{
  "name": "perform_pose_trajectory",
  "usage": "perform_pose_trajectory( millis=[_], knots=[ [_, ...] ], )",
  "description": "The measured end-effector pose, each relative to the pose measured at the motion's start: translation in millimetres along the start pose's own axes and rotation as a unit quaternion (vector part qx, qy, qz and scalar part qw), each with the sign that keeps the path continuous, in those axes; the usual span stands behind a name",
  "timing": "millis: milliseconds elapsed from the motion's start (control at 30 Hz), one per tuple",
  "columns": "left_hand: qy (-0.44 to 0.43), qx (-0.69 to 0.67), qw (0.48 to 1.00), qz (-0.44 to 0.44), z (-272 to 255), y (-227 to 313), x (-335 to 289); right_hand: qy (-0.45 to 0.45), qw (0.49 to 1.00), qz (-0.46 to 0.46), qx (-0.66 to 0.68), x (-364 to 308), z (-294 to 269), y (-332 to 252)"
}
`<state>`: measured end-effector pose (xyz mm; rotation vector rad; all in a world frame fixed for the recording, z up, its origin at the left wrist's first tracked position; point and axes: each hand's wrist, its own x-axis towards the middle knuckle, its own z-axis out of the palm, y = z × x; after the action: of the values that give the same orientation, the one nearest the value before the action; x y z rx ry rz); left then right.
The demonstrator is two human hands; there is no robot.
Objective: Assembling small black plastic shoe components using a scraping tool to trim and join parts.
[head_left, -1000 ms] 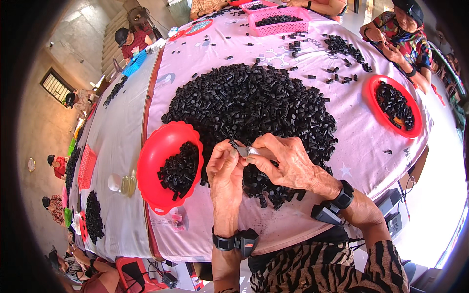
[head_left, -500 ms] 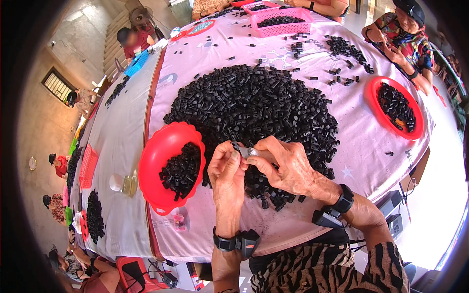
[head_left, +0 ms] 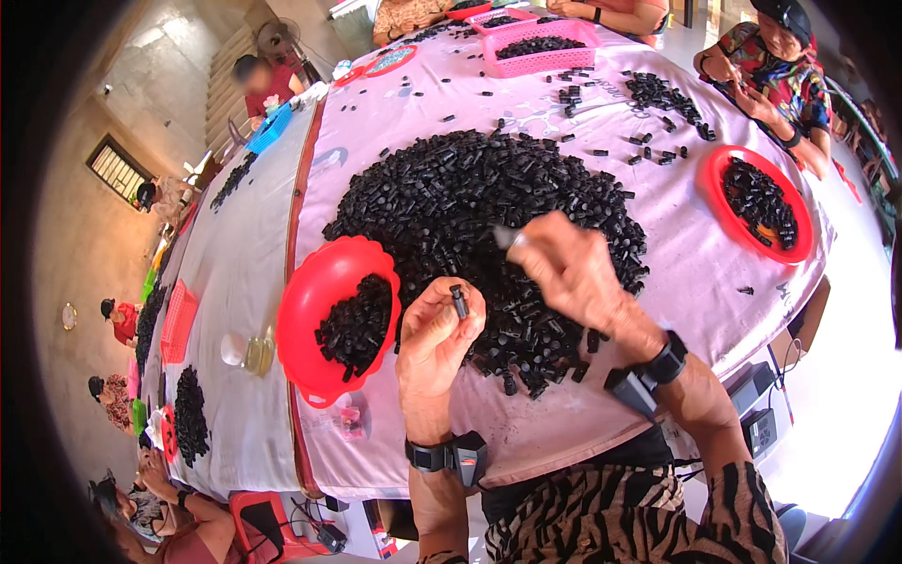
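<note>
your left hand (head_left: pixel 434 324) pinches one small black cylindrical piece (head_left: pixel 459 301) upright between thumb and fingertips, held just above the near edge of the big heap. the fingers are closed on it, not wide. your right hand (head_left: pixel 571 273) is lifted over the heap at about one o'clock from the left, curled around a thin silvery tool (head_left: pixel 507 237) whose tip pokes out toward ten o'clock; the grip is tight on it.

what has just changed: a second ago and half a second ago both hands were pressed together low at the heap's near rim, the tool tip meeting the piece between them. now they have parted, the right hand raised and drawn away, the left hand alone showing the piece. judged from that, the joint work on this piece looks finished and the piece is free to be put down.

outward from the hands: the mound of black pieces (head_left: pixel 489 216) spreads across the pink tablecloth (head_left: pixel 676 282). at nine o'clock from your left hand sits a red bowl (head_left: pixel 315 291), partly filled with the same pieces and unmoved. a second red bowl (head_left: pixel 719 169) lies at two o'clock, near another person's hands (head_left: pixel 742 89). pink baskets (head_left: pixel 540 52) stand at twelve o'clock. black bands wrap both your wrists.
</note>
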<state>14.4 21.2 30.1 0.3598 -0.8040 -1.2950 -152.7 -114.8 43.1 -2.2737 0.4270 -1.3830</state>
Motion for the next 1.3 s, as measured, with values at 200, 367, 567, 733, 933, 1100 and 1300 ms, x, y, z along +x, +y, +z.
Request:
perform_pose_trajectory(
  millis=[200,367,567,733,933,1100,1300],
  knots=[
    [0.105,0.000,0.993,0.047,6.6,-6.8,1.3,0.012,0.994,0.090,0.067,-1.3,-3.8,-5.8],
    [0.189,0.061,0.978,0.066,7.6,-7.5,0.4,0.001,0.995,0.061,0.075,-3.9,4.9,-10.4],
    [0.253,0.096,0.960,0.073,7.1,-12.4,4.5,-0.023,0.997,0.045,0.065,-4.7,8.4,-12.5],
    [0.279,0.126,0.950,0.067,2.5,-17.2,5.9,-0.072,0.995,0.050,0.051,-8.5,10.8,-12.3],
    [0.297,0.145,0.942,0.047,2.6,-18.6,7.1,-0.084,0.994,0.030,0.063,-10.5,11.1,-14.2],
    [0.316,0.141,0.937,0.044,1.9,-22.1,6.8,-0.083,0.995,0.010,0.054,-10.9,12.2,-15.4],
    [0.322,0.143,0.935,0.043,-0.4,-24.6,7.0,-0.074,0.996,0.000,0.054,-10.9,12.4,-16.4]
  ],
)
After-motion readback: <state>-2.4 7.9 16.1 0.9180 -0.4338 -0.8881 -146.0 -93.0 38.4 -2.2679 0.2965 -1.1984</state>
